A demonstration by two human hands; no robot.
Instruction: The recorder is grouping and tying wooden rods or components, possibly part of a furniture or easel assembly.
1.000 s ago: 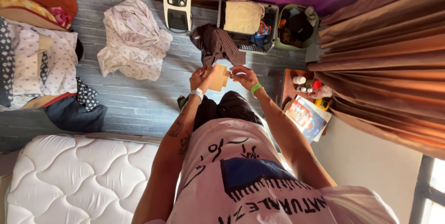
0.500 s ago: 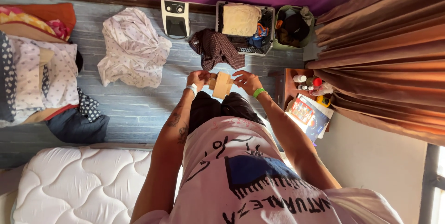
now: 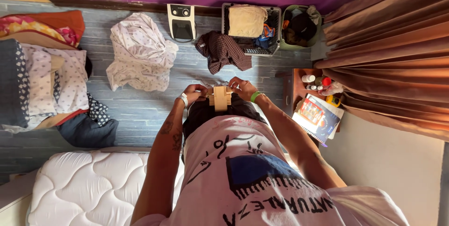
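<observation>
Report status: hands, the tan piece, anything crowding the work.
Left hand and right hand both grip the tan folded piece, held at waist height. Dark checked garment on floor just beyond, apart. Nothing between the hands.

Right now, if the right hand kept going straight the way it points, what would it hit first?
The right hand points inward at the small wooden piece that its fingers already touch; past that is the left hand on the other side. Depth is hard to judge from above.

ahead: checked shirt point(image 3: 222, 50), basket point(image 3: 276, 29) | right: side table point(image 3: 292, 88)
</observation>
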